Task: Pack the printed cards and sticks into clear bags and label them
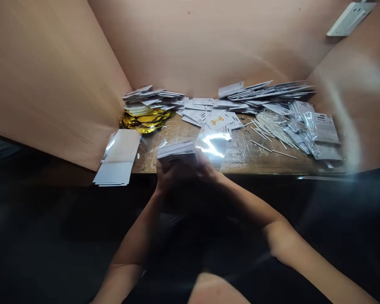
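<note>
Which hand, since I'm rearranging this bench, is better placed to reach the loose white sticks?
Probably the right hand: it sits on the side toward the white sticks, while the left hand is farther off, beneath the stack of white cards.

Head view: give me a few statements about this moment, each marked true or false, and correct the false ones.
1. The left hand and right hand hold a stack of white cards. True.
2. The gold foil lies at the right end of the table. False: it lies at the left end, beside the left panel, with cards on top of it.
3. Thin white sticks lie on the table, to the right of the hands. True.
4. The table stands open, with no panels around it. False: tan panels rise behind it and at both sides.
5. A clear plastic sleeve shows just beyond the right hand. True.
</note>
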Demonstrator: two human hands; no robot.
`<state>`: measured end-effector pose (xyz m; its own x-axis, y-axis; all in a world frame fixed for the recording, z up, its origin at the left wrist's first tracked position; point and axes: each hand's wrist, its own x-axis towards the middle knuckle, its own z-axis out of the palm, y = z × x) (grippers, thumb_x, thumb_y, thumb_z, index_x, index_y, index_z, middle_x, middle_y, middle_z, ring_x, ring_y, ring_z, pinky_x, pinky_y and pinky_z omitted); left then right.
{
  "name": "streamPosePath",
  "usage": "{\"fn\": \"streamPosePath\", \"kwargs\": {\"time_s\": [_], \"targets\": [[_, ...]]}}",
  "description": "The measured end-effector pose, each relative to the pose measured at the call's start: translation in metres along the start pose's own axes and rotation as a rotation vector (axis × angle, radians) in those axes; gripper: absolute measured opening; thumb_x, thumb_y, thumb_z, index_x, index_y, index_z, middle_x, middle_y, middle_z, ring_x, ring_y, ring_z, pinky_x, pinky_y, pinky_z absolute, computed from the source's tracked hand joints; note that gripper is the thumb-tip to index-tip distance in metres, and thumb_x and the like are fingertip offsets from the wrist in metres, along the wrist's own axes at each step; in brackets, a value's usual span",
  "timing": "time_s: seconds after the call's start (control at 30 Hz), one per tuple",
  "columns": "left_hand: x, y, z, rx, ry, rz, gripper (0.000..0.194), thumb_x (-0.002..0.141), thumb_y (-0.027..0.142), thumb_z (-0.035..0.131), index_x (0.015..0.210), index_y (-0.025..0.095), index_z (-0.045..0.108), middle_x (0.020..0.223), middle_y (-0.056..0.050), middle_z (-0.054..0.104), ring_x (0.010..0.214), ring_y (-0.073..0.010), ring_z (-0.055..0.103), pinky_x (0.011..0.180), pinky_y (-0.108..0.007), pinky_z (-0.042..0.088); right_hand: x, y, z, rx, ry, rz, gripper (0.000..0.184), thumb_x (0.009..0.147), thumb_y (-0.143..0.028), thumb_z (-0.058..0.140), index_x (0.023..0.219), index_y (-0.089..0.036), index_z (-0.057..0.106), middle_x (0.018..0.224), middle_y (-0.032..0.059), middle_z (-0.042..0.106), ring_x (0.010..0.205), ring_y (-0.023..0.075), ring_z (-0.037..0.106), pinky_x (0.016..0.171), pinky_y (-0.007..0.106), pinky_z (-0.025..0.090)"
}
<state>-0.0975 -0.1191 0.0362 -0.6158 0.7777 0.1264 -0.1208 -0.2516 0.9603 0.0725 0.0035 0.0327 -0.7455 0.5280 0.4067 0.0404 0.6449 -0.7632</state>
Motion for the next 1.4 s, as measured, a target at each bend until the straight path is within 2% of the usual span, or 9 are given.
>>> {"fn": "streamPosePath", "kwargs": {"time_s": [0.1,0.23,0.43,0.53,0.7,0.97,1.07,1.23,1.4], "targets": [[0.020,0.002,0.028,0.126,-0.344,-0.146,0.058,0.061,0.034,0.103,0.108,0.020,0.073,0.106,-0.010,0.074,0.112,-0.0328,0.071,0.100,-0.041,0.057,-0.073,-0.006,-0.038,0.062,0.407,0.190,0.064,0.087,-0.046,0.079,0.142,-0.020,0.059,0.126,0.0151,0.072,0.117,0.0320,0.070,0.109,0.050,0.057],[0.073,-0.015,0.057,0.707,-0.226,-0.138,0.046,0.055,0.030,0.104,0.083,0.020,0.068,0.099,-0.013,0.072,0.121,-0.0366,0.064,0.101,-0.041,0.050,-0.147,-0.005,-0.090,0.165,0.889,0.425,0.062,0.088,-0.048,0.081,0.140,-0.022,0.062,0.132,0.0145,0.073,0.122,0.0306,0.072,0.116,0.052,0.052],[0.108,-0.026,0.058,1.135,-0.432,-0.169,0.033,0.084,0.034,0.084,0.061,0.022,0.063,0.061,-0.003,0.062,0.075,-0.0239,0.064,0.078,-0.034,0.045,-0.202,0.005,-0.108,0.219,1.032,0.517,0.056,0.081,-0.048,0.088,0.126,-0.020,0.069,0.123,0.0142,0.077,0.118,0.0313,0.075,0.114,0.055,0.052],[0.110,-0.018,0.053,1.070,-0.376,-0.106,0.035,0.092,0.033,0.077,0.063,0.021,0.062,0.061,-0.002,0.063,0.069,-0.0199,0.064,0.073,-0.031,0.047,-0.203,0.008,-0.100,0.306,0.977,0.572,0.054,0.081,-0.048,0.089,0.123,-0.021,0.070,0.120,0.0139,0.078,0.114,0.0311,0.076,0.111,0.054,0.055],[0.091,-0.015,0.049,0.588,-0.198,-0.276,0.035,0.096,0.046,0.078,0.081,0.020,0.059,0.065,-0.003,0.070,0.055,-0.0171,0.070,0.057,-0.026,0.051,-0.183,-0.007,-0.080,0.610,0.727,0.610,0.049,0.082,-0.055,0.089,0.118,-0.025,0.073,0.117,0.0125,0.081,0.110,0.0335,0.079,0.109,0.056,0.058],[-0.018,-0.025,0.026,0.240,0.017,-0.505,0.051,0.086,0.063,0.087,0.094,0.020,0.061,0.067,-0.001,0.071,0.056,-0.0210,0.076,0.052,-0.026,0.057,-0.140,-0.034,-0.022,1.093,-0.097,0.726,0.066,0.078,-0.052,0.098,0.129,-0.017,0.074,0.114,0.0126,0.083,0.108,0.0318,0.079,0.097,0.045,0.063],[-0.045,-0.024,0.020,0.067,0.026,-0.622,0.059,0.075,0.061,0.096,0.101,0.019,0.063,0.074,-0.003,0.076,0.069,-0.0253,0.082,0.060,-0.030,0.063,-0.137,-0.030,-0.012,1.089,-0.172,0.773,0.065,0.076,-0.048,0.100,0.127,-0.016,0.076,0.111,0.0113,0.083,0.104,0.0293,0.080,0.094,0.041,0.063],[-0.060,-0.019,0.017,-0.205,-0.112,-0.696,0.069,0.060,0.020,0.105,0.119,0.017,0.071,0.116,-0.015,0.083,0.113,-0.0325,0.082,0.096,-0.043,0.067,-0.144,-0.027,-0.018,1.060,-0.216,0.843,0.057,0.074,-0.047,0.101,0.116,-0.014,0.081,0.106,0.0113,0.084,0.096,0.0282,0.081,0.090,0.040,0.063],[-0.064,-0.024,0.022,-0.176,-0.090,-0.727,0.053,0.062,0.011,0.097,0.111,0.015,0.077,0.113,-0.014,0.084,0.108,-0.0309,0.082,0.096,-0.045,0.066,-0.152,-0.029,-0.026,1.052,-0.198,0.895,0.057,0.074,-0.049,0.100,0.113,-0.013,0.082,0.105,0.0131,0.085,0.095,0.0295,0.082,0.087,0.040,0.064]]}}
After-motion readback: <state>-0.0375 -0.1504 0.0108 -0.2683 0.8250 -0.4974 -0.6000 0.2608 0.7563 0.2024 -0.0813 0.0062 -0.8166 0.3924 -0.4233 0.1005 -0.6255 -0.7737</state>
